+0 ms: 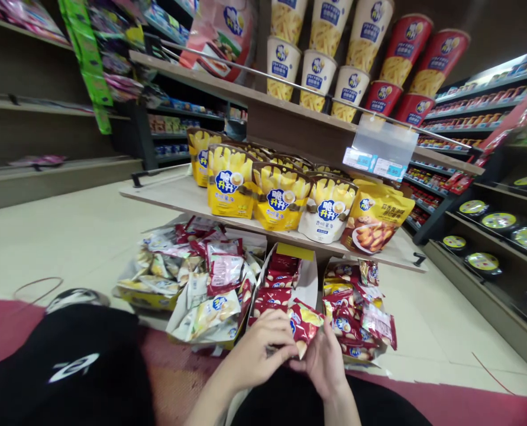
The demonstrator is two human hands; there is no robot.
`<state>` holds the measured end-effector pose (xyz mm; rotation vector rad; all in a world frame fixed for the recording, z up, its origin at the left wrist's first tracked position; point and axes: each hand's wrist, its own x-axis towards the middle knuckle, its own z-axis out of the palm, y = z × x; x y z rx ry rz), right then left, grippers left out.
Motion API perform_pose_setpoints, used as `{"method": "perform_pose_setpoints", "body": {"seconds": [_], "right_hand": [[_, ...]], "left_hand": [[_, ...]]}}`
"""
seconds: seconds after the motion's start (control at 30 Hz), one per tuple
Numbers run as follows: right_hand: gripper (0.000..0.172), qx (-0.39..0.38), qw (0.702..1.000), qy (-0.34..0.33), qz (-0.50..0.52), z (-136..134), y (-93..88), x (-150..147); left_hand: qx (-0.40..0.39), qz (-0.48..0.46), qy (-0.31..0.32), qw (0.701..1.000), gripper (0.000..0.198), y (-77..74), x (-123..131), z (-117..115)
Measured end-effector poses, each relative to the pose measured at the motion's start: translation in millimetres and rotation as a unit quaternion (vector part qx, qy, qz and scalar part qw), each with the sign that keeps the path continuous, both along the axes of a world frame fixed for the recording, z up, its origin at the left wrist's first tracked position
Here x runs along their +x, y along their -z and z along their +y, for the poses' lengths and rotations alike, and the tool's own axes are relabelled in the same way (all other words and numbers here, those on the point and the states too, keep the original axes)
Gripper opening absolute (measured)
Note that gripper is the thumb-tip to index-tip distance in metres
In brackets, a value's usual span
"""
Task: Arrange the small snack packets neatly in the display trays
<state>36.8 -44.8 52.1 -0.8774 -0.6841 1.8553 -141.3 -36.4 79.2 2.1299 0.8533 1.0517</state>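
Low in the middle of the view, my left hand [256,349] and my right hand [323,361] are both closed on a small red and yellow snack packet [304,324]. Both hands hold it just in front of an open cardboard box [308,284] with red packets [277,287] standing in a row. To the right lies a heap of similar red and yellow packets [356,313] in another box. To the left a box [148,299] holds mixed pale and red packets.
A low wooden shelf [174,198] carries yellow and white chip bags [281,198] and an orange bag [376,219]. Above it stand large cup-shaped packs [316,74]. Store shelves run along both sides. My dark trouser knee [68,367] fills the lower left.
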Motion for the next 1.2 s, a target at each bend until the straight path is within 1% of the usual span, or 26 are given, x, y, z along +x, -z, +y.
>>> {"method": "perform_pose_setpoints", "body": {"seconds": [0.07, 0.13, 0.23, 0.27, 0.3, 0.33, 0.4, 0.43, 0.47, 0.5, 0.57, 0.6, 0.67, 0.77, 0.83, 0.9, 0.97, 1.0, 1.07, 1.1, 1.17, 1.2], "right_hand": [[0.058, 0.007, 1.000, 0.009, -0.004, -1, 4.7, -2], [0.050, 0.004, 0.999, 0.031, -0.010, 0, 10.7, -5], [0.045, -0.003, 0.994, 0.103, -0.023, 3, 18.0, -13], [0.046, -0.004, 0.992, 0.127, -0.025, 4, 19.5, -16], [0.048, -0.007, 0.989, 0.147, -0.025, 5, 20.5, -17], [0.050, -0.010, 0.986, 0.163, -0.023, 5, 21.1, -19], [0.053, -0.010, 0.983, 0.180, -0.018, 6, 21.7, -20], [0.054, -0.006, 0.983, 0.183, -0.016, 5, 22.0, -21], [0.055, 0.001, 0.983, 0.183, -0.017, 5, 22.3, -21], [0.056, 0.008, 0.983, 0.181, -0.020, 5, 22.8, -22], [0.058, 0.021, 0.984, 0.174, -0.031, 5, 23.9, -23], [0.058, 0.026, 0.985, 0.169, -0.037, 5, 24.4, -23], [0.058, 0.030, 0.985, 0.165, -0.043, 5, 24.9, -24], [0.057, 0.045, 0.983, 0.172, -0.044, 7, 24.7, -20], [0.051, 0.069, 0.977, 0.187, -0.079, 8, 25.1, -16], [0.042, 0.087, 0.968, 0.193, -0.134, 9, 27.0, -13], [0.038, 0.076, 0.964, 0.203, -0.153, 10, 30.2, -12], [0.038, 0.062, 0.964, 0.220, -0.139, 10, 32.1, -13], [0.039, 0.033, 0.956, 0.276, -0.093, 11, 35.4, -15], [0.040, 0.024, 0.949, 0.307, -0.072, 12, 36.7, -16], [0.039, 0.020, 0.934, 0.353, -0.045, 13, 38.3, -17], [0.039, 0.021, 0.930, 0.365, -0.036, 13, 38.7, -18]], "left_hand": [[-0.023, 0.027, 0.021, 0.999, 0.027, -5.9, 1, -4], [-0.038, 0.048, 0.035, 0.998, 0.024, -8.2, 2, -7], [-0.056, 0.051, 0.038, 0.996, 0.011, -4.9, 5, -9], [-0.057, 0.033, 0.019, 0.998, 0.010, -1.8, 5, -7], [-0.057, 0.004, -0.016, 0.998, 0.014, 2.2, 4, -4], [-0.058, -0.031, -0.067, 0.996, 0.020, 7.2, 2, 0], [-0.075, -0.097, -0.182, 0.976, 0.030, 18.9, -4, 9], [-0.097, -0.116, -0.222, 0.963, 0.033, 25.0, -8, 14], [-0.126, -0.124, -0.241, 0.954, 0.034, 30.6, -12, 18], [-0.158, -0.124, -0.239, 0.950, 0.034, 35.5, -16, 22], [-0.210, -0.117, -0.204, 0.949, 0.037, 42.0, -21, 26], [-0.225, -0.115, -0.185, 0.950, 0.039, 43.7, -23, 27], [-0.229, -0.124, -0.167, 0.951, 0.039, 44.5, -24, 27], [-0.217, -0.157, -0.183, 0.946, 0.034, 43.0, -25, 27], [-0.221, -0.166, -0.176, 0.945, 0.033, 41.6, -26, 27], [-0.236, -0.157, -0.145, 0.948, 0.034, 40.5, -26, 27], [-0.249, -0.155, -0.134, 0.947, 0.036, 40.0, -25, 28], [-0.252, -0.158, -0.143, 0.944, 0.038, 40.0, -23, 27], [-0.252, -0.154, -0.157, 0.942, 0.040, 40.7, -20, 27], [-0.256, -0.142, -0.149, 0.945, 0.039, 41.4, -18, 26], [-0.276, -0.107, -0.094, 0.950, 0.036, 43.7, -14, 24], [-0.284, -0.097, -0.068, 0.952, 0.034, 45.4, -12, 24]]}}
